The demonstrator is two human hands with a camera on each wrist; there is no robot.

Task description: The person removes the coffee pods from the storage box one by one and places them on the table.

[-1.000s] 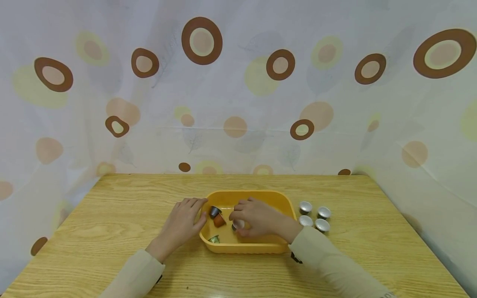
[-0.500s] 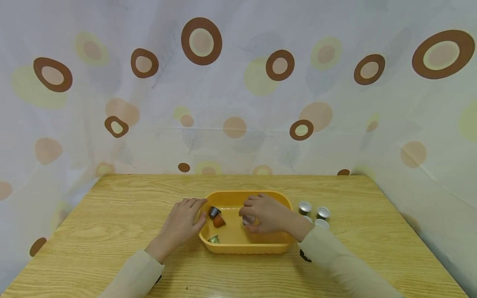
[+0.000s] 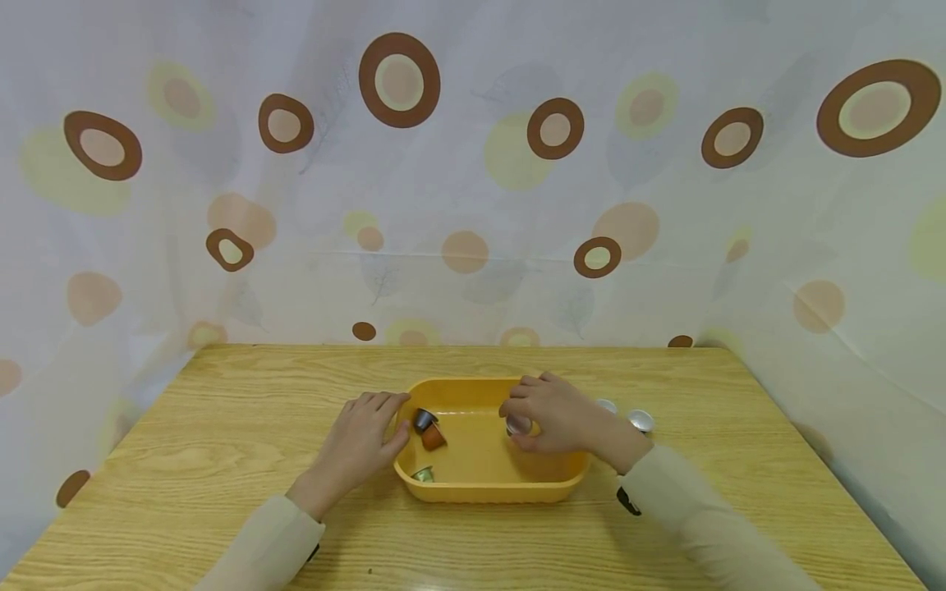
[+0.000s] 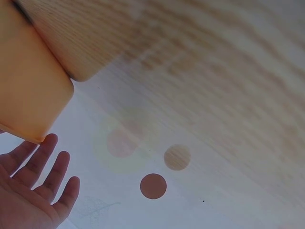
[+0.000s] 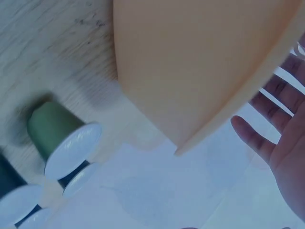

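A capsule (image 3: 520,424), apparently pinched in the curled fingers of the right hand (image 3: 554,417), is over the tray (image 3: 491,492), toward its right edge; a weak grip could drop it. The left hand (image 3: 360,435), fingers extended, touches the left edge; pressing hard might tilt the tray.

The tray (image 3: 488,492) was a plain orange-yellow, with a blackish capsule (image 3: 424,420), an orange-brown capsule (image 3: 433,437) and a pale green capsule (image 3: 424,475) in it, and the capsule (image 3: 520,424) over its right half showed a silvery lid. In the right wrist view, a green capsule (image 5: 53,126) and a dark teal capsule (image 5: 8,177) bore whitish lids. The surface (image 3: 288,377) was yellowish wood with streaky grain, the sleeves (image 3: 260,542) were beige, and the white cloth (image 3: 443,176) carried brown rings, peach and pale yellow spots, and faint grey leaf sprigs.
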